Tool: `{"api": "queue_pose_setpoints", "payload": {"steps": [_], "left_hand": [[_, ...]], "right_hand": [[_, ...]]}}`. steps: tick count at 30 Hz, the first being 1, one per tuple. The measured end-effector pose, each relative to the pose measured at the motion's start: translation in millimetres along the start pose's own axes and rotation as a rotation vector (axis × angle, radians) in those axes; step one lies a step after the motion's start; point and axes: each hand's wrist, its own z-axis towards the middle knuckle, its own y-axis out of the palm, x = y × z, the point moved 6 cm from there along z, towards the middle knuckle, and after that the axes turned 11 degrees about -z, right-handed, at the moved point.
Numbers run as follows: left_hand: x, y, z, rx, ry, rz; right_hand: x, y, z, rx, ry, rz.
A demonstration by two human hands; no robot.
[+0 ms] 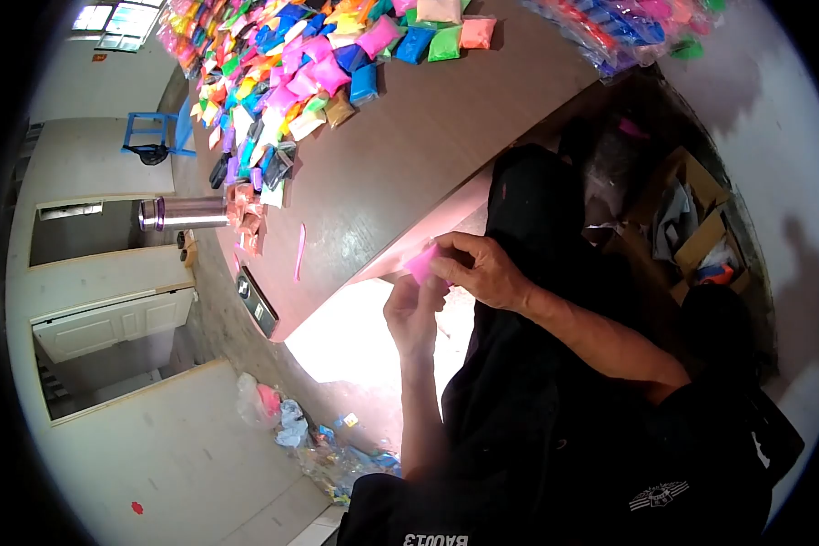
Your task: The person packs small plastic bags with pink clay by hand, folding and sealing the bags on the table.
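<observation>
A small pink packet (420, 264) is pinched between my two hands, over the gap beside the table's edge. My left hand (414, 314) has its fingers closed at the packet's lower side. From the right, my right hand (487, 273) grips the same packet with thumb and curled forefinger. The fingers cover part of the packet. A thin pink strip (300, 252) lies on the brown table (409, 136) to the left of my hands, near a dark phone (257, 303) at the table's corner.
Many colourful packets (328, 73) are heaped on the table, with more in clear bags (623, 32) at the top right. A metal flask (187, 213) lies across the far-left edge. Open cardboard boxes (701, 238) stand at right. Plastic wrappers (337, 455) litter the floor below.
</observation>
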Motion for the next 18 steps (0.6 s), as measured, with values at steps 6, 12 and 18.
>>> {"api": "queue_pose_setpoints", "payload": {"steps": [6, 12, 18], "left_hand": [[-7, 1, 1, 0.051, -0.022, -0.121], [-6, -10, -2, 0.022, -0.021, -0.007], [-5, -7, -1, 0.006, -0.037, -0.043]], "right_hand": [[6, -3, 1, 0.051, -0.012, -0.081], [1, -1, 1, 0.045, 0.042, -0.097], [8, 0, 2, 0.044, 0.033, -0.031]]}}
